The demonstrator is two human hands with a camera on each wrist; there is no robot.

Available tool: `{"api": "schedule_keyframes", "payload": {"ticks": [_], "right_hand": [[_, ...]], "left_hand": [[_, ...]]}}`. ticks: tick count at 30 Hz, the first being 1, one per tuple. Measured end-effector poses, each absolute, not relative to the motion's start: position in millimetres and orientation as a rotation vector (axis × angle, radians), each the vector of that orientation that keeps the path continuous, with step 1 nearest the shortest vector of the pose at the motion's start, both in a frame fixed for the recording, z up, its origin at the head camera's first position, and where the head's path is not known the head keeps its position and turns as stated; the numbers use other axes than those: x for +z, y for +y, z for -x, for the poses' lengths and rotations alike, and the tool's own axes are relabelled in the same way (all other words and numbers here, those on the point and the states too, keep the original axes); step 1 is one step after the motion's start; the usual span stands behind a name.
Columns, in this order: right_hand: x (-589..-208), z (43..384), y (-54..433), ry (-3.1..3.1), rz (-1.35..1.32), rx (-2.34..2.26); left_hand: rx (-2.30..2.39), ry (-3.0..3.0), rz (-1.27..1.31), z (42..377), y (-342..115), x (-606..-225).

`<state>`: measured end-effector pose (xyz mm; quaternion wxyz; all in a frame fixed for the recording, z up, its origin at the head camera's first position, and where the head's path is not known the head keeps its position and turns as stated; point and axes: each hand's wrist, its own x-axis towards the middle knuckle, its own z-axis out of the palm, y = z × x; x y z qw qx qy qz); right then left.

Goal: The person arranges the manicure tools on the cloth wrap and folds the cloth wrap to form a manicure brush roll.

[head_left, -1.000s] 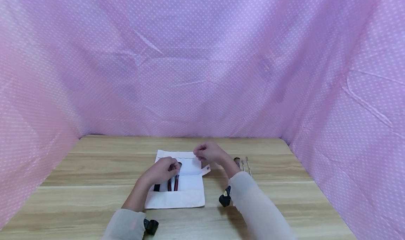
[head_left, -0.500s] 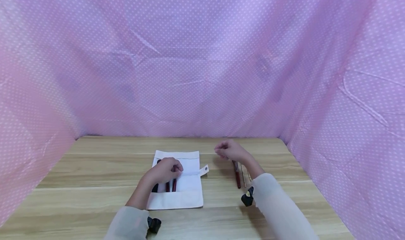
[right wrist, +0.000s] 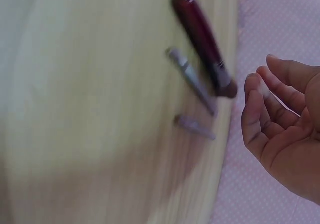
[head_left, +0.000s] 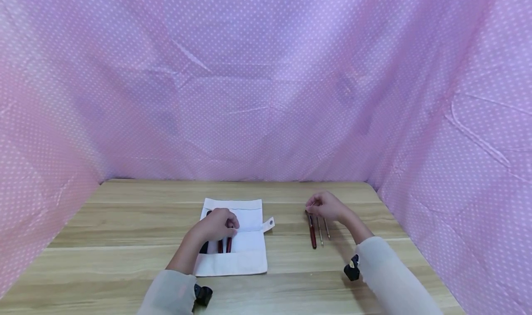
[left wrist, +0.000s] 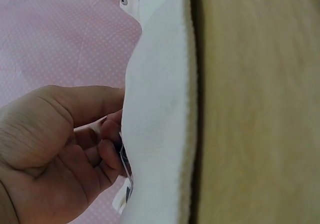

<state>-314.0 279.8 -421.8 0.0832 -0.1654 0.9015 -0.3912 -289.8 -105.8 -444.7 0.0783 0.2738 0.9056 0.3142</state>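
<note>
A white cloth brush roll (head_left: 251, 241) lies unfolded on the table, with dark red brush handles (head_left: 229, 245) tucked into its lower pocket. My left hand (head_left: 214, 225) rests over these brushes with bent fingers; in the left wrist view the roll's edge hides its fingertips, so I cannot tell whether it grips a brush. To the right, my right hand (head_left: 326, 206) hovers at the far ends of three loose brushes. One is a thick makeup brush with a red handle (right wrist: 202, 31); two are slim and metallic (right wrist: 192, 81) (right wrist: 195, 127). Its fingers curve loosely around nothing.
A short strap (head_left: 269, 224) with a metal snap sticks out from the roll's right side. At the roll's left edge a black item (head_left: 204, 247) sits in the pocket. Pink dotted cloth (head_left: 266, 98) hangs behind and beside the wooden table (head_left: 137, 227).
My right hand has moved from the roll's upper right corner rightward to the loose brushes. My left hand has stayed almost in place over the roll.
</note>
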Motion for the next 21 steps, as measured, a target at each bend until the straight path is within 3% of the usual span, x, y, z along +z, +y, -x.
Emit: {"api": "schedule_keyframes", "payload": {"ticks": [21], "right_hand": [[-437, 304, 268, 2.812, 0.565, -0.959]], "left_hand": [[0.984, 2.688, -0.737, 290, -106, -452]]}}
